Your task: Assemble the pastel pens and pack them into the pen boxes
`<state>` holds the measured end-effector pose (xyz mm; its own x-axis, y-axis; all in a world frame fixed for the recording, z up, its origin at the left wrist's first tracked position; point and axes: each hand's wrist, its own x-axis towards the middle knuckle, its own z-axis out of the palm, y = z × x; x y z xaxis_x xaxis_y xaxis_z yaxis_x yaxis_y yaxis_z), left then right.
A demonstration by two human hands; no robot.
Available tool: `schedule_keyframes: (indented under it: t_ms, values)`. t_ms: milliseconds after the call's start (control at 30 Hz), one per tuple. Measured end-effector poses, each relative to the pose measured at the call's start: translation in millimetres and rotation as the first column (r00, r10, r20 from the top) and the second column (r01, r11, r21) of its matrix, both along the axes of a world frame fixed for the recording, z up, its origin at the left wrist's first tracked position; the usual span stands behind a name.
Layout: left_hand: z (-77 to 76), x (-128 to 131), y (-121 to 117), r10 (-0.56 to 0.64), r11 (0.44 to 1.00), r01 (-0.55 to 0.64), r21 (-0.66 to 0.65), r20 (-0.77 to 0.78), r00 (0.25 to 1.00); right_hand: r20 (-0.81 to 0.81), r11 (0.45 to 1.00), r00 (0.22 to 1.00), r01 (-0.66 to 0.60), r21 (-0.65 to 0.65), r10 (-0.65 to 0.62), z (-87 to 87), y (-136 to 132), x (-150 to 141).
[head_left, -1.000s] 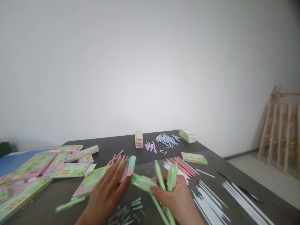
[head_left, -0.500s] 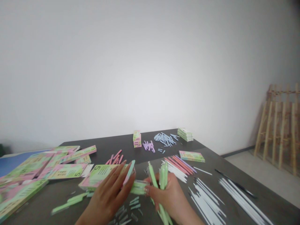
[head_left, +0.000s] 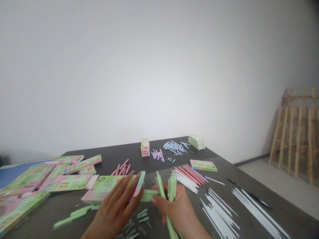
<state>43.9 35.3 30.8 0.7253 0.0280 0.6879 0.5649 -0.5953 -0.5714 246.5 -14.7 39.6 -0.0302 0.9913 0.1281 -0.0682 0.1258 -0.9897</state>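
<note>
My left hand lies across a green and pink printed box, gripping its right end, where a pale end flap sticks up. The left thumb is mostly hidden. My right hand is closed round several light green pens standing nearly upright in the grasp. Between the hands, a light green piece spans from the box's end to the right fingers; whether it is one pen or more I cannot tell. Below lie small green bits and clear pieces on the dark table.
Printed boxes pile up at left, with loose green pens nearer me. Behind lie pink pens, purple pieces, blue pieces and stacked boxes. White sticks spread at right. A wooden rack stands beyond.
The clear-tipped green piece between the box and my right hand now looks different, its clear end no longer showing. The right hand has shifted slightly left; the left hand stays on the box.
</note>
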Motion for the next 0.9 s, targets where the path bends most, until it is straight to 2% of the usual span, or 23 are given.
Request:
schedule_keyframes:
  t_ms: [233,433,633,767,900]
  values:
    - [-4.4,4,-3,0.007,0.999,-0.006,-0.043,0.025,1.0,0.039,0.997,0.996,-0.076,0.001,0.076,6.7,-3,0]
    - [-5.3,2,1,-0.018,0.999,0.021,-0.032,0.084,0.996,-0.017,0.997,1.0,-0.024,0.075,0.025,-7.0,-1,-13]
    - [-9.8,2,2,-0.03,0.999,0.033,-0.026,0.107,0.994,0.075,0.982,0.997,-0.037,0.185,0.024,-13.5,-2,-15]
    - [-10.8,3,2,-0.046,0.998,0.05,-0.025,0.15,0.988,-0.004,0.985,0.998,-0.065,0.159,0.066,-11.0,-5,-16]
    - [-8.9,1,3,-0.048,0.998,0.054,-0.039,0.145,0.988,-0.117,0.994,0.992,-0.028,0.104,0.04,-16.3,-3,-20]
